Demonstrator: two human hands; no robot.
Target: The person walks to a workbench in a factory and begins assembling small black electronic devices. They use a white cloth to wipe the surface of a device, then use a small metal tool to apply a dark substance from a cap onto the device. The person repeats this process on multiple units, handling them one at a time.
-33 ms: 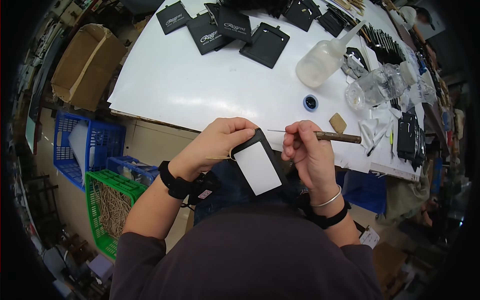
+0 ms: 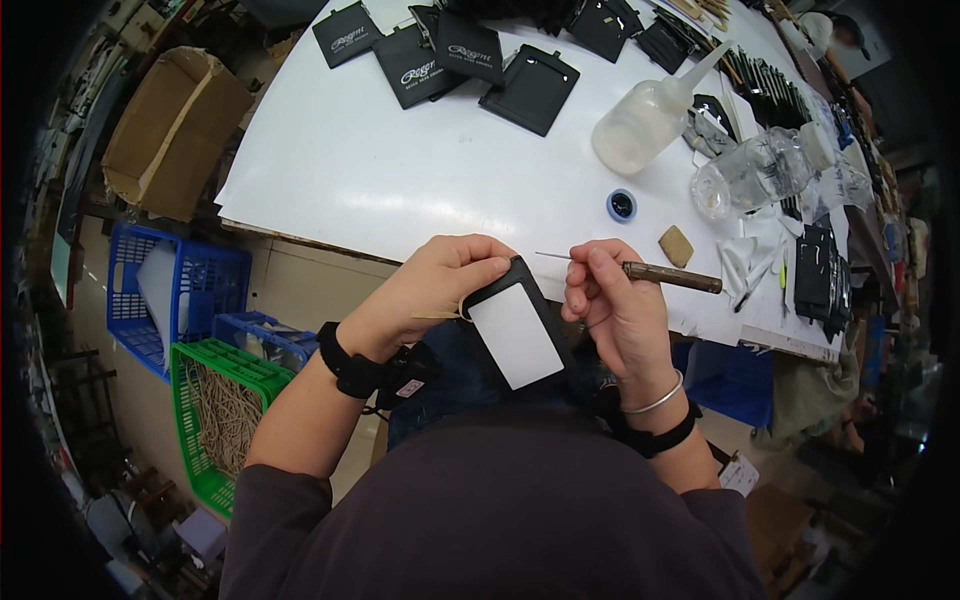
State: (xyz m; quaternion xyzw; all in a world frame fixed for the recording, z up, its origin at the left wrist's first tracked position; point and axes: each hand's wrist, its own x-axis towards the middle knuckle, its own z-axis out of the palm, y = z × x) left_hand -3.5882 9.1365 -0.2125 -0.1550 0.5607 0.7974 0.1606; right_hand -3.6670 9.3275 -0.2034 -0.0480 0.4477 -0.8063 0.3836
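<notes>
My left hand (image 2: 436,288) is closed on the upper left corner of a black badge holder (image 2: 557,372) with a white panel on its face. A thin pale stick (image 2: 434,316) pokes out from the same fingers. To the right, my right hand (image 2: 618,300) pinches an awl (image 2: 672,277) with a brown handle and a fine metal needle. The needle points left toward the holder's top corner, a small gap away from it. Both hands are in front of the table's near edge, above my lap.
More black holders (image 2: 530,90) lie at the table's far side. A squeeze bottle (image 2: 640,125), a clear plastic bottle (image 2: 750,175), a small blue-rimmed pot (image 2: 621,206) and a tan square pad (image 2: 676,246) are on the right. Crates (image 2: 232,365) and a cardboard box (image 2: 175,130) stand left.
The awl has tilted slightly: its needle tip is a little higher and its handle end a little lower. My left hand and the badge holder have stayed still.
</notes>
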